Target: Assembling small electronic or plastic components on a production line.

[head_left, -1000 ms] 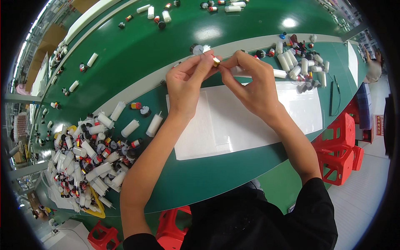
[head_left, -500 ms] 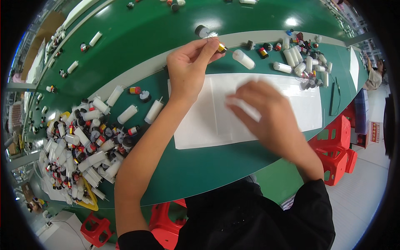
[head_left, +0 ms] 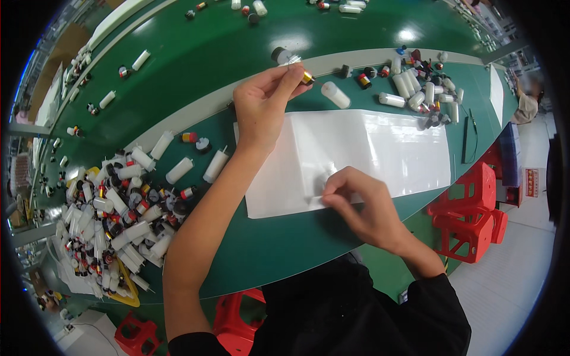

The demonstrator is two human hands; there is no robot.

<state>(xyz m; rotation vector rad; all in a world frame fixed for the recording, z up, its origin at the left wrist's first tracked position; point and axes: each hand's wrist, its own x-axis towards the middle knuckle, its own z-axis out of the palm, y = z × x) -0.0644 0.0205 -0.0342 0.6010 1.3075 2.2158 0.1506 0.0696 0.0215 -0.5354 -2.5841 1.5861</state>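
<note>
Two hands work apart: our left hand [head_left: 261, 104] pinches a small gold-tipped part [head_left: 307, 77] at twelve o'clock, while our right hand [head_left: 356, 204] pinches something tiny on the white sheet [head_left: 386, 148]. We judge steady fingertips matter. At three o'clock, a red rectangular sign [head_left: 530, 181] hangs.

A small gold coil [head_left: 307, 77] sits pinched at the sheet's twelve o'clock edge. The white sheet [head_left: 380, 154] lies flat, its near edge pinched at six o'clock.
</note>
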